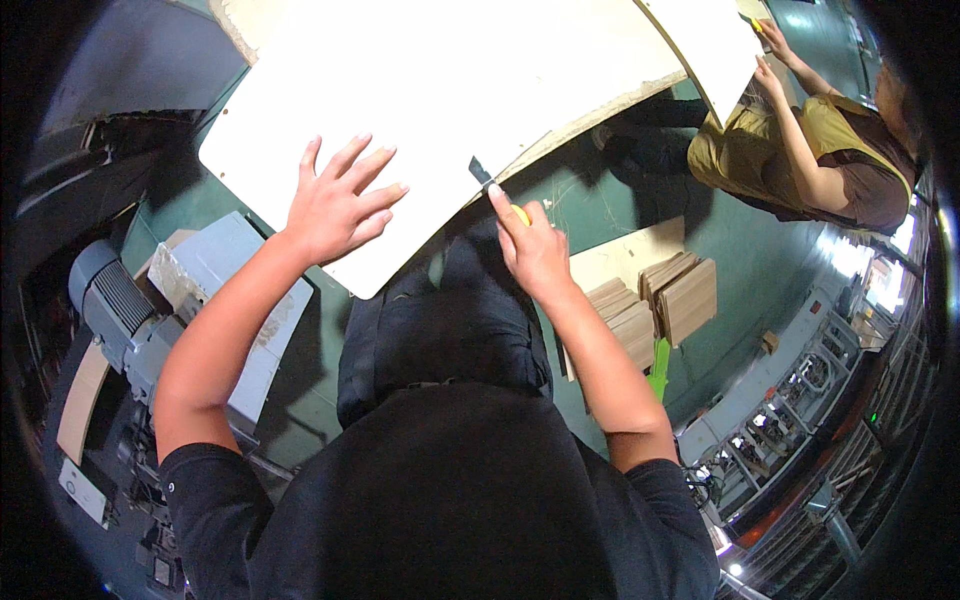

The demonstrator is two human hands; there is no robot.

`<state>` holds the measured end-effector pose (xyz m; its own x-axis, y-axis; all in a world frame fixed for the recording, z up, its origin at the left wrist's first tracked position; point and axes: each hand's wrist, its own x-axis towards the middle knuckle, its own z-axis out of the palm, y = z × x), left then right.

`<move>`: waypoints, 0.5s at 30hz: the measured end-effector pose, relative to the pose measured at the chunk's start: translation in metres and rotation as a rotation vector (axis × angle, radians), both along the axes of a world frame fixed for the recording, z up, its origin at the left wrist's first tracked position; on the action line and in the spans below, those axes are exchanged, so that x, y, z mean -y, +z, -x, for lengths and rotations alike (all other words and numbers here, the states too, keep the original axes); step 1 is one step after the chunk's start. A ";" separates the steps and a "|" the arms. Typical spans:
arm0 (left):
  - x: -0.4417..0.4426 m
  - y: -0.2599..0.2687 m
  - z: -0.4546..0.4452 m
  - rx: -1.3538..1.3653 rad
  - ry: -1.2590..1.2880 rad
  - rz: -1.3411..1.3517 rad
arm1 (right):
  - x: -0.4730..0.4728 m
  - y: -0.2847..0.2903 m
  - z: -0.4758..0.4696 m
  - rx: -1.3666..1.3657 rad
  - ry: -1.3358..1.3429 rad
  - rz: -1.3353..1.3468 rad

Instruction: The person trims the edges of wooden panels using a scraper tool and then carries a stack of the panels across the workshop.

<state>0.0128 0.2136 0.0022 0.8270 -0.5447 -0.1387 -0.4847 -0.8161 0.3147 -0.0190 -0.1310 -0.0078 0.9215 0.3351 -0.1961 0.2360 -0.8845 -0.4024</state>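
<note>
A large white panel (pixel 420 97) with rounded corners and small holes along its left edge lies before me, strongly overexposed. My left hand (pixel 337 199) rests on it near the close end, palm down with fingers spread. In my right hand (pixel 536 244) is a utility knife (pixel 517 214) with a yellow part on its handle. Its dark blade (pixel 478 169) points up and left over the panel's right edge; whether it touches the surface I cannot tell. Under the white panel, a board with a rough, pale edge (pixel 592 120) shows on the right.
A co-worker (pixel 810 157) at the upper right holds a yellow-handled tool (pixel 754 25) by another white panel (pixel 720 52). Stacked wooden boards (pixel 686 300) stand right of my legs. An electric motor (pixel 116 289) and a grey metal box (pixel 259 352) are at left, long machinery (pixel 787 382) at right.
</note>
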 end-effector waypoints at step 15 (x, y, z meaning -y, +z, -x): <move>0.003 0.001 0.000 0.018 0.018 0.008 | 0.050 -0.027 -0.062 0.177 -0.015 0.072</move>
<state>0.0129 0.2102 0.0028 0.8388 -0.5311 -0.1194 -0.4760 -0.8220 0.3126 0.0428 -0.1808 -0.0344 0.9487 0.3118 -0.0532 0.2840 -0.9136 -0.2909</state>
